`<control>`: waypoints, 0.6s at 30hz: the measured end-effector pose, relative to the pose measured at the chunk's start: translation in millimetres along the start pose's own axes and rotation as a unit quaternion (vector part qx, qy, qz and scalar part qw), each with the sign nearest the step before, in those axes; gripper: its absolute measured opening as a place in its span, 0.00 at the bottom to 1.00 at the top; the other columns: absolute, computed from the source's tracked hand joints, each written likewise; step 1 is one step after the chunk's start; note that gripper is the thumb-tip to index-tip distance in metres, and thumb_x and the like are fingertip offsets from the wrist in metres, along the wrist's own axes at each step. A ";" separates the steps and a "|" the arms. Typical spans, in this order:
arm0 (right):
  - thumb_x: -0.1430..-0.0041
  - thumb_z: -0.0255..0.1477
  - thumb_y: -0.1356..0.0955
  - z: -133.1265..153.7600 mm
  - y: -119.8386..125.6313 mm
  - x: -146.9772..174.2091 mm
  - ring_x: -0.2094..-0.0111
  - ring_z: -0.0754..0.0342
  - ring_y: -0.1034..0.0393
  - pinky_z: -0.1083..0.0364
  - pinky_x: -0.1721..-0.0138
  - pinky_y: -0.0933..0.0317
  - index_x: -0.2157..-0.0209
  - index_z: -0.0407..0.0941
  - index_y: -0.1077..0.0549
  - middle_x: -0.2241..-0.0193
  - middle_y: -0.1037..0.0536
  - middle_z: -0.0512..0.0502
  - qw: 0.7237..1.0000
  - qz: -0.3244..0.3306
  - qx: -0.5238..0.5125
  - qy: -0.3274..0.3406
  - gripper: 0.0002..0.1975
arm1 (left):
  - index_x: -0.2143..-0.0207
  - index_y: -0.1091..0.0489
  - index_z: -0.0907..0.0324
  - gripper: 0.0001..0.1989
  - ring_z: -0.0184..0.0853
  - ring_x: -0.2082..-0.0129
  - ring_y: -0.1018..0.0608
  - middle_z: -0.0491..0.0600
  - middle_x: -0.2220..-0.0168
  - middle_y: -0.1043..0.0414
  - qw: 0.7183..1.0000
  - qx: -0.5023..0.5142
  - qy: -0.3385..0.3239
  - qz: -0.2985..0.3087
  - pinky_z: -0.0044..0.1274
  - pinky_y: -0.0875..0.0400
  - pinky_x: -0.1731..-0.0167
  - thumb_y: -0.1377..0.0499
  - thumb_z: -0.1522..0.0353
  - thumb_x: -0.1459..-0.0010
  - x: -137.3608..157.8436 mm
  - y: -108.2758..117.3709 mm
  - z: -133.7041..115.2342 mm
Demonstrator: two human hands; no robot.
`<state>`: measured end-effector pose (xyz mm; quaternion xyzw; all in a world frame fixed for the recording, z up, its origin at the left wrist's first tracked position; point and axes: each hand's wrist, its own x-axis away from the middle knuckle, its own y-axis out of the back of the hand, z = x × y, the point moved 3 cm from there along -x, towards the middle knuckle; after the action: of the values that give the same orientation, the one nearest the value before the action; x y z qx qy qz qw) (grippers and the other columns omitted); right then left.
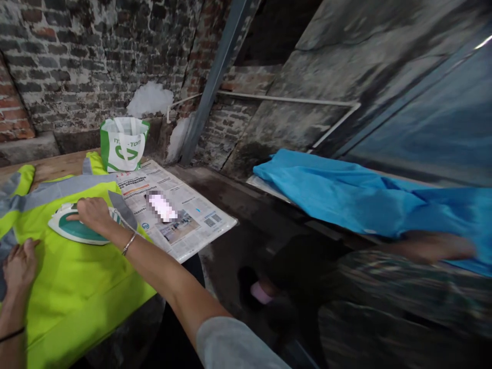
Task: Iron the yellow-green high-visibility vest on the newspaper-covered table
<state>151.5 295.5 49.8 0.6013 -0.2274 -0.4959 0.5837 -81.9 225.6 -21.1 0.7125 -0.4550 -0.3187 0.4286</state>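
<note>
My right hand (93, 212) is wrapped round the handle of a white and green clothes iron (82, 233). The iron rests on a bright yellow-green garment (82, 279) with grey bands. At the left edge, my left hand (20, 264) lies on the same garment with its fingers laid out and nothing in them. Part of that hand's outer side is cut by the frame edge. The garment is spread over the table and its lower edge hangs toward me.
A newspaper sheet (205, 225) covers the table's right end, with a blurred-out phone-like item (161, 206) on it. Behind stands a green and white bag (122, 146). To the right, a co-worker's blurred hand (438, 247) is at blue cloth (346, 192) on another surface.
</note>
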 end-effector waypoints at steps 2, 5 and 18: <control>0.29 0.49 0.33 -0.4 -0.3 -9.4 0.54 0.45 0.18 0.54 0.57 0.28 0.58 0.41 0.18 0.59 0.15 0.33 1.000 0.003 -0.001 -0.012 0.25 | 0.41 0.23 0.65 0.34 0.51 0.27 0.37 0.64 0.32 0.31 1.000 0.005 -0.008 -0.008 0.45 0.46 0.28 0.63 0.59 0.27 0.0 -0.6 0.9; 0.28 0.49 0.34 -1.3 -3.2 -21.7 0.54 0.44 0.18 0.53 0.56 0.28 0.57 0.41 0.17 0.58 0.15 0.33 1.000 0.010 -0.001 -0.025 0.25 | 0.41 0.23 0.64 0.34 0.51 0.27 0.37 0.63 0.33 0.30 1.000 0.011 -0.015 -0.005 0.44 0.46 0.28 0.63 0.59 0.27 -0.6 -2.1 3.3; 0.29 0.50 0.33 4.1 1.7 1.8 0.52 0.43 0.18 0.51 0.54 0.27 0.57 0.40 0.19 0.56 0.15 0.31 0.999 0.044 -0.001 -0.015 0.25 | 0.46 0.20 0.61 0.30 0.54 0.29 0.33 0.64 0.38 0.25 0.998 0.041 -0.018 -0.035 0.50 0.43 0.30 0.59 0.59 0.27 -3.2 -4.1 12.3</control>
<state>149.2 291.6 51.5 0.5829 -0.2620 -0.4784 0.6023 -92.0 225.5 -29.9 0.7392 -0.4504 -0.3271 0.3791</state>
